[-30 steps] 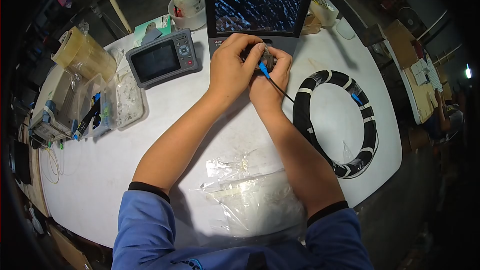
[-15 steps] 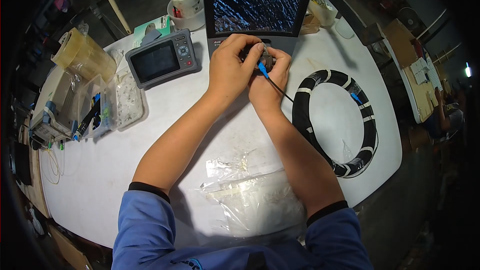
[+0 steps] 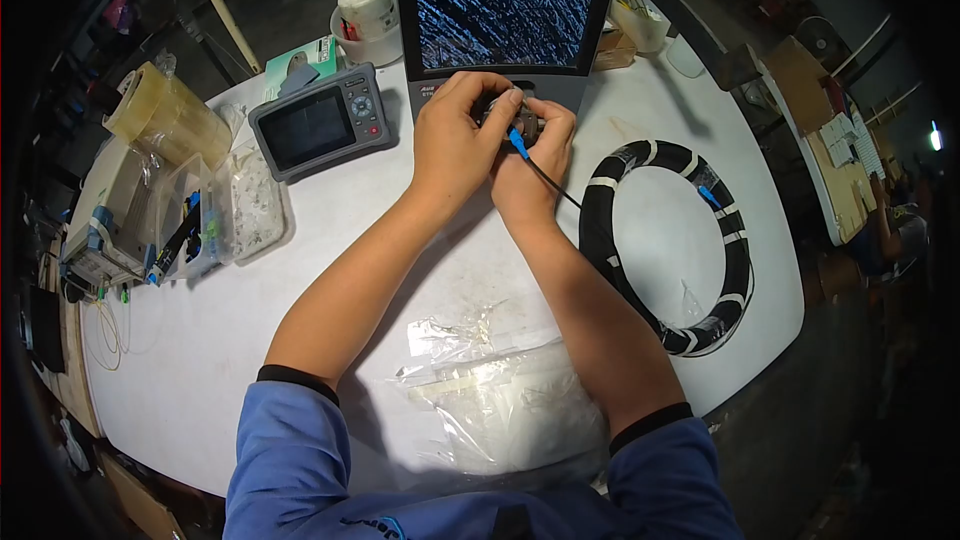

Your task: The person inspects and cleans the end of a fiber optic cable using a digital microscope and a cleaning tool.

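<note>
In front of the monitor-like inspection unit (image 3: 425,98), both hands close around a small dark metallic fitting (image 3: 530,127) at its base. My left hand (image 3: 452,130) curls over the fitting from the left, with the thumb beside a blue fibre-optic connector (image 3: 517,143). From the right, my right hand (image 3: 530,175) grips the fitting's side. A black cable (image 3: 548,180) runs from the connector over the right hand towards a black cable coil (image 3: 597,215) bound with white tape. Another blue connector (image 3: 707,195) lies on that coil. Blue and black diagonal streaks fill the screen (image 3: 505,12).
A grey handheld tester (image 3: 318,125) stands left of the inspection unit. Around it are a white bottle (image 3: 367,8), tape rolls (image 3: 170,115) and a clear bin of tools (image 3: 195,225). Plastic bags (image 3: 510,405) lie near my body. A person (image 3: 895,235) is at the far right.
The view has shifted slightly, so most things sit a little further left. The streaks on the screen have changed pattern. Both hands keep their hold on the fitting.
</note>
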